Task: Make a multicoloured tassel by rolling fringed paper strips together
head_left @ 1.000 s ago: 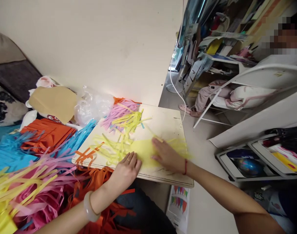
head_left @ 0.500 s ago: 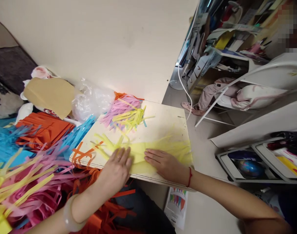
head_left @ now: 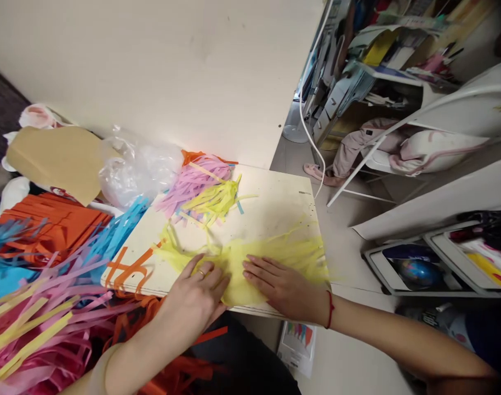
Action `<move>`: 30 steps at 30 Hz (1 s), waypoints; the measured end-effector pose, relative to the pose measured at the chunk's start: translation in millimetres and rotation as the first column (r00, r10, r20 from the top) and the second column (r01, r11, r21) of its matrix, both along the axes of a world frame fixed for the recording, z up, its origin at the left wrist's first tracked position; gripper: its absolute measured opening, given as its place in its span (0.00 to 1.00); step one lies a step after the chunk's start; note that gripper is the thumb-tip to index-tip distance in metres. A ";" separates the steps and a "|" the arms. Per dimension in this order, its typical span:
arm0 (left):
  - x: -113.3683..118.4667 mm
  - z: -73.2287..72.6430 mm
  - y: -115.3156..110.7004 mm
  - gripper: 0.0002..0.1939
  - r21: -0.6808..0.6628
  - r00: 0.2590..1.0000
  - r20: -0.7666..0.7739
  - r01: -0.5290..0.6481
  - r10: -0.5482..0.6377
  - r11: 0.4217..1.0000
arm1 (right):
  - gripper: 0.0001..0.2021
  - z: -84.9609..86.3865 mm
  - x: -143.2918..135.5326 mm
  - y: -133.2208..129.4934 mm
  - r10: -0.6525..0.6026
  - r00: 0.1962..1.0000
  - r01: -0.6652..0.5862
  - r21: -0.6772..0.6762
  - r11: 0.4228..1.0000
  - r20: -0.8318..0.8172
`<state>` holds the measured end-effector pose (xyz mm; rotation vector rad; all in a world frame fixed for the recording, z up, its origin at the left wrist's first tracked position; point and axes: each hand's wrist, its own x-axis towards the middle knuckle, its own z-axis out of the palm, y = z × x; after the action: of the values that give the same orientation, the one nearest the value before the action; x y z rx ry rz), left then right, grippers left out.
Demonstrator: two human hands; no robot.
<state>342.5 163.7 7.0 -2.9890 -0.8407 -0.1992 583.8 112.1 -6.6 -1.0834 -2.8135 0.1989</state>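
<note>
A yellow fringed tissue sheet (head_left: 238,258) lies across the front of the pale board (head_left: 275,203), its strips fanned out to both sides. My left hand (head_left: 201,288), with a ring on one finger, rests on the sheet's left part, fingers bent and slightly apart. On the middle of the sheet my right hand (head_left: 279,280) lies flat with fingers stretched out, a red string at its wrist. Behind them on the board sits a bunch of pink strips (head_left: 199,181) and yellow strips (head_left: 217,200). Orange strips (head_left: 131,269) hang over the board's left corner.
Orange (head_left: 53,225), blue (head_left: 119,230) and pink fringed paper (head_left: 57,340) is heaped at the left, by a clear plastic bag (head_left: 139,167) and brown paper (head_left: 57,159). A wall rises behind the board. At the right are a white folding chair (head_left: 460,104) and a seated person's leg (head_left: 349,153).
My left hand has moved slightly down, its fingers more bent. My right hand stays flat on the yellow sheet. The view has shifted a little.
</note>
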 end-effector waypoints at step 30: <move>2.5 5.2 38.3 0.15 -0.771 0.888 0.287 -0.008 0.360 0.637 | 0.16 31.7 -1.6 62.4 -0.468 0.882 0.398 -0.433 0.809 -0.063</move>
<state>345.0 202.0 12.2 -3.6287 -1.6493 -0.6607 582.2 174.5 25.1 -1.6757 -2.3400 0.8166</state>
